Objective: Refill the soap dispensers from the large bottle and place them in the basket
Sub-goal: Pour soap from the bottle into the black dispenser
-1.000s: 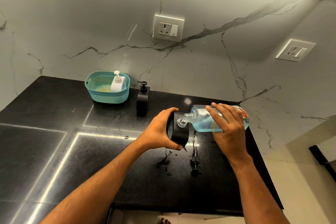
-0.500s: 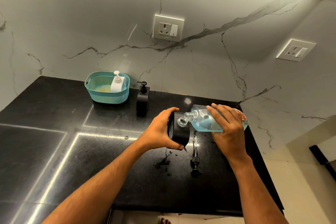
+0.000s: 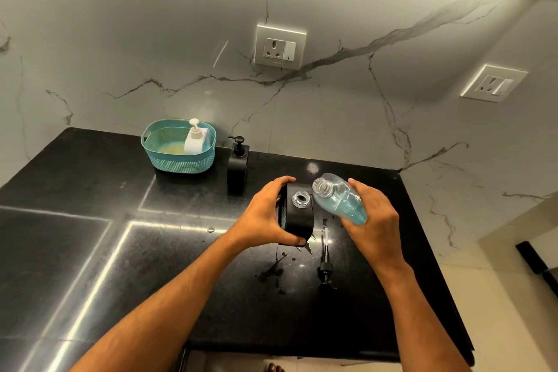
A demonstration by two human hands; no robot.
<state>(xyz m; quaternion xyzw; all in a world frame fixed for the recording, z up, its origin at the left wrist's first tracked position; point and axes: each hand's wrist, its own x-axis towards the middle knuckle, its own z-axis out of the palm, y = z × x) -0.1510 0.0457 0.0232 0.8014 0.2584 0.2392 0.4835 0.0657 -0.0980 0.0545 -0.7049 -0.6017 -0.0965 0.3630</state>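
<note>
at the far left of the black counter [image 3: 90,251], a teal basket [image 3: 169,160] is set against the marble wall, and a white soap dispenser [image 3: 194,142] is seen standing upright in its right part. just right of the basket, apart from it, a black soap dispenser [image 3: 238,164] with its pump fitted is placed upright on the counter. nearer the middle, a second black dispenser [image 3: 299,214] with its round neck uncovered is gripped by the left hand [image 3: 265,217], whose fingers are curled over the far side and thumb round the near side. just to its right, the large clear bottle [image 3: 341,199], uncapped and partly filled with blue liquid, is held tilted in the right hand [image 3: 371,220], fingers wrapped round its lower body; its mouth is raised near the dispenser's neck but apart from it. a small wet spill [image 3: 271,272] is seen on the counter below the dispenser, and a detached black pump [image 3: 325,263] is laid flat just below the bottle.
</note>
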